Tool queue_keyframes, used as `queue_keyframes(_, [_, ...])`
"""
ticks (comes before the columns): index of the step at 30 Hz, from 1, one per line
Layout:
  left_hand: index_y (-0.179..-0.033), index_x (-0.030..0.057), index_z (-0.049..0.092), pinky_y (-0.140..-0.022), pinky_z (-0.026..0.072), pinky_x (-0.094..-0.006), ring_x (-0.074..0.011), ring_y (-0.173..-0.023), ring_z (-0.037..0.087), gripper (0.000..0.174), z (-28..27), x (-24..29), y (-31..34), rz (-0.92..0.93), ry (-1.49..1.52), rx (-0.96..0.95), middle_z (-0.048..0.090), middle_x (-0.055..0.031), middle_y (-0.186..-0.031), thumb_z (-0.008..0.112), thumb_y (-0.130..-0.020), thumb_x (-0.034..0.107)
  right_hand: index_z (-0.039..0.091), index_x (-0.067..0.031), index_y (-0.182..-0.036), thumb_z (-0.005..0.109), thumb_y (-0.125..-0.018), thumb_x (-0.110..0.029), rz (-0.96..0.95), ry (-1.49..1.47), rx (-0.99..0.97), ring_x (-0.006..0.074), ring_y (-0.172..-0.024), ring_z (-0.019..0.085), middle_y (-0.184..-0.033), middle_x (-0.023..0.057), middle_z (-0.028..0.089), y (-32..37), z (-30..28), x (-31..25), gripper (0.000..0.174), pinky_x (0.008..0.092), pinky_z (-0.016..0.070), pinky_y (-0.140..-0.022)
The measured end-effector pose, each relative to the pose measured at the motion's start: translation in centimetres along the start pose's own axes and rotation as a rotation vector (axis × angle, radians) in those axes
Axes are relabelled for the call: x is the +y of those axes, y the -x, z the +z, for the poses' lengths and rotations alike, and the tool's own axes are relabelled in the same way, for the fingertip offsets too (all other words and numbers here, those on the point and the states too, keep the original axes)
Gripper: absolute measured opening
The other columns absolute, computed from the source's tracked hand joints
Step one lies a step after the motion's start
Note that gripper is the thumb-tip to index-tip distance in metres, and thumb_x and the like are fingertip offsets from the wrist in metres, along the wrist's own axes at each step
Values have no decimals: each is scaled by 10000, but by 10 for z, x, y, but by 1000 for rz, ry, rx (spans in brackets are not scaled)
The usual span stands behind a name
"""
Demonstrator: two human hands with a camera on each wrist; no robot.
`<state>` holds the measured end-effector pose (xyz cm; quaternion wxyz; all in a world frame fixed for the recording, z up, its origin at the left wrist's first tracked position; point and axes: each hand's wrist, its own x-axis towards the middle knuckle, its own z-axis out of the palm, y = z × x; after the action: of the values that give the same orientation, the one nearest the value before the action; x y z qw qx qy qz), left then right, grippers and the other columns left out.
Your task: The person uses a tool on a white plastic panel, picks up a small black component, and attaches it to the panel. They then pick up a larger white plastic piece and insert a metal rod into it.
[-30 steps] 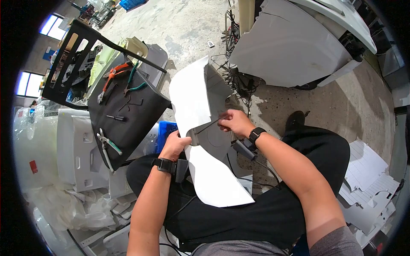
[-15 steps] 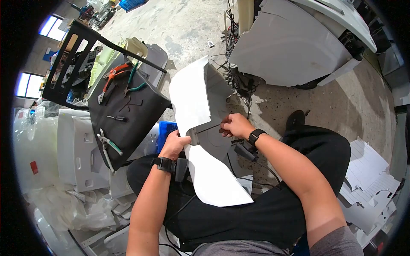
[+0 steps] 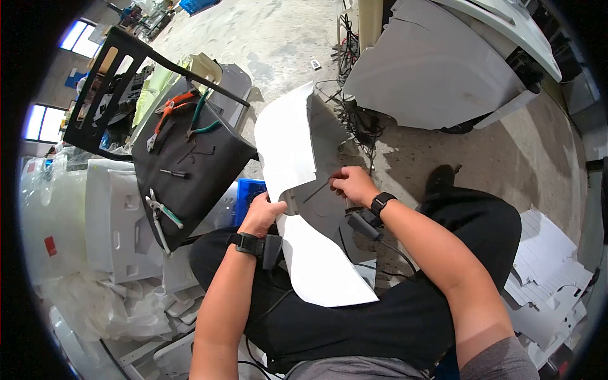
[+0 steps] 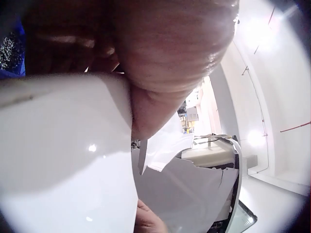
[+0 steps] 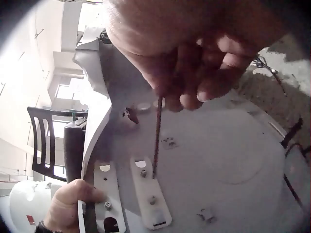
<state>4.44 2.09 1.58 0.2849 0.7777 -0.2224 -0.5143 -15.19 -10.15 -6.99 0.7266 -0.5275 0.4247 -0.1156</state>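
large white casing (image 3: 437, 69) on the concrete floor (image 3: 285, 38), beyond the seated person; black chair (image 3: 190, 164) to the person's left, its seat carrying pliers (image 3: 166, 114) and other small hand tools; curved white panel (image 3: 288, 145), standing on edge across the person's lap, glossy face turned to the person's left, grey inner face to the right; left hand (image 3: 261, 214), fingers curled round the panel's edge at a notch about halfway along, thumb on the glossy face, gripping it; right hand (image 3: 352, 184), over the inner face, fingertips pinched on the upper end of a thin dark tool (image 5: 156, 141); the tool's shaft runs from those fingertips down to the panel, its tip touching a narrow white strip (image 5: 154, 206) fixed to the inner face, just beside a small screw (image 5: 144, 173); the shape of the tip cannot be told; second perforated strip (image 5: 114, 194), next to the first, close to the left hand's fingers.
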Motion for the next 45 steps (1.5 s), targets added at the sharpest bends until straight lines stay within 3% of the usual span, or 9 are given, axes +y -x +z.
queue_keyframes(5, [-1003, -94, 582, -720, 461, -286, -190, -782, 590, 370, 4, -7, -4, 29, 87, -2, 621, -132, -912, 569, -664, 52, 593, 42, -980, 583, -826, -155, -167, 209, 76, 183, -700, 614, -834, 127, 652, -13, 4, 2, 249, 319, 491, -644])
queue_keyframes(8, [-1009, -88, 583, -719, 461, -284, -188, -784, 591, 371, 4, 0, 1, 18, 51, 0, 624, -127, -915, 570, -666, 53, 572, 25, -1048, 551, -840, -183, -95, -105, -51, 272, -837, 624, -913, 171, 647, -33, 21, 15, 295, 372, 483, -740])
queue_keyframes(13, [-1002, -84, 583, -710, 461, -279, -182, -775, 587, 381, 3, 4, 4, 31, 26, -1, 630, -127, -898, 582, -658, 80, 545, 15, -1102, 463, -873, -205, -238, 416, -24, 420, -975, 542, -1071, 263, 574, -38, 56, 23, 328, 406, 452, -827])
queue_keyframes(17, [-994, -80, 582, -701, 459, -280, -171, -772, 580, 390, 2, 6, 5, 16, -4, -6, 632, -122, -878, 587, -653, 108, 535, 7, -1151, 515, -879, -305, 114, 211, -250, 320, -966, 585, -1079, 205, 604, -28, 71, 7, 413, 375, 448, -833])
queue_keyframes(23, [-1000, -83, 557, -709, 459, -285, -175, -769, 575, 388, 0, 4, 3, 29, -40, -22, 611, -117, -901, 613, -665, 104, 532, 26, -1157, 543, -894, -272, 178, -3, -289, 288, -941, 594, -1096, 194, 603, -21, 78, -6, 397, 365, 449, -831])
queue_keyframes(27, [-1003, -84, 556, -703, 461, -290, -174, -768, 575, 386, 0, 0, 0, 17, -15, -18, 613, -118, -905, 616, -668, 97, 543, 17, -1147, 534, -899, -243, 163, -18, -300, 286, -948, 595, -1089, 183, 609, -25, 77, 1, 359, 364, 450, -826])
queue_keyframes(38, [-1008, -80, 563, -703, 461, -278, -170, -775, 581, 379, 2, 2, 0, 5, 19, -28, 617, -113, -904, 588, -665, 78, 598, -45, -1077, 528, -856, -213, -457, 529, -180, 376, -894, 581, -1021, 204, 611, -24, 70, 11, 286, 400, 461, -784])
queue_keyframes(42, [-1032, -80, 562, -733, 460, -280, -181, -804, 580, 419, 1, 2, 0, -34, 39, -42, 618, -125, -931, 581, -646, 82, 589, -54, -1098, 526, -866, -229, -360, 482, -220, 364, -894, 584, -1017, 195, 617, -22, 68, 8, 297, 399, 460, -782])
queue_keyframes(45, [-1032, -78, 563, -730, 459, -281, -181, -796, 577, 419, 0, 2, 1, -16, 43, -41, 617, -125, -927, 583, -646, 84, 574, -49, -1124, 528, -877, -231, -100, 279, -249, 335, -896, 596, -1031, 180, 622, -29, 71, 8, 311, 388, 459, -785])
